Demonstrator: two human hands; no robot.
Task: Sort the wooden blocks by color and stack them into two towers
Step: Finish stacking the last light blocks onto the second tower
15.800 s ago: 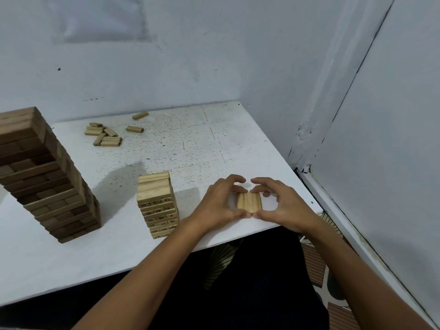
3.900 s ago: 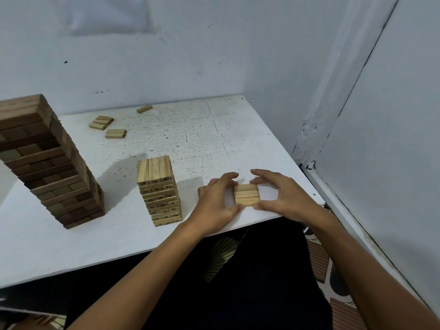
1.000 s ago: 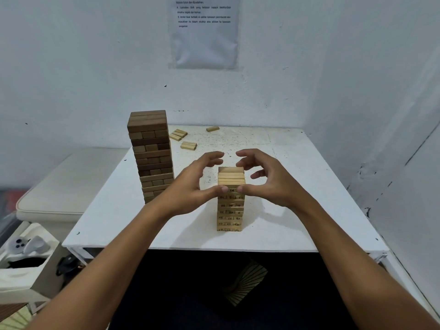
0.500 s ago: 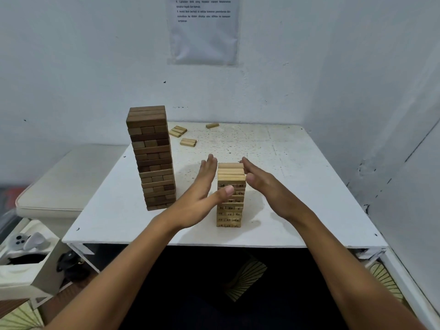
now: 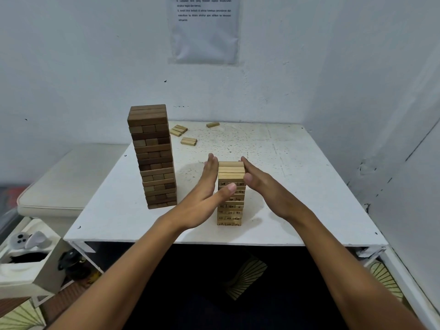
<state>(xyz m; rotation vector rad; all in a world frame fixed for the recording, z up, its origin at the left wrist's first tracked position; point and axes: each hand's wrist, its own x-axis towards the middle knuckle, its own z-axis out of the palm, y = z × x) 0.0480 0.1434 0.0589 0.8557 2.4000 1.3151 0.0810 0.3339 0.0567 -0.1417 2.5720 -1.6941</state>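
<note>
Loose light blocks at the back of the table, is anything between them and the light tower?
Nothing visible. The loose light blocks lie behind the light tower across bare table; the dark tower stands off to the left.

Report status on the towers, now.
Left hand, right hand flat against light tower. Dark tower stands. Loose light blocks remain. Nothing obstructing.

Dark tower (image 5: 153, 158) blocks the left; bare table (image 5: 297, 177) lies right.
</note>
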